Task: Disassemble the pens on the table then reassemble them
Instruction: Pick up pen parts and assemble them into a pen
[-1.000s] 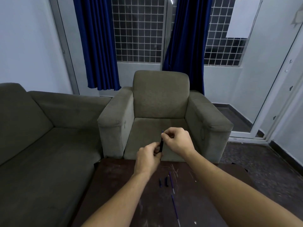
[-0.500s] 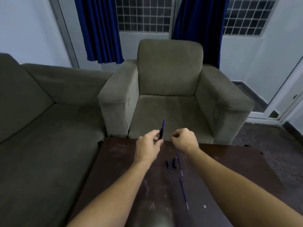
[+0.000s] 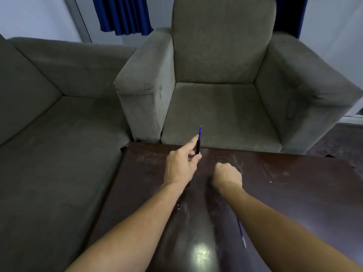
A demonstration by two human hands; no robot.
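Observation:
My left hand (image 3: 181, 166) pinches a black pen barrel (image 3: 198, 147) upright over the far edge of the dark table (image 3: 294, 193), with a blue refill tip sticking out of its top. To its right, my right hand (image 3: 227, 175) is down at the tabletop with its fingers curled; whether it holds anything is hidden. A loose blue refill (image 3: 240, 231) lies on the table beside my right forearm. The small pen parts that lay there are covered by my right hand and arm.
A grey armchair (image 3: 220, 107) stands just beyond the table's far edge. A grey sofa (image 3: 49, 134) runs along the left side. Blue curtains (image 3: 123, 14) hang at the back.
My right hand has let go of the pen top and dropped to the table over the loose parts. My left hand keeps the barrel. The view has tilted downward.

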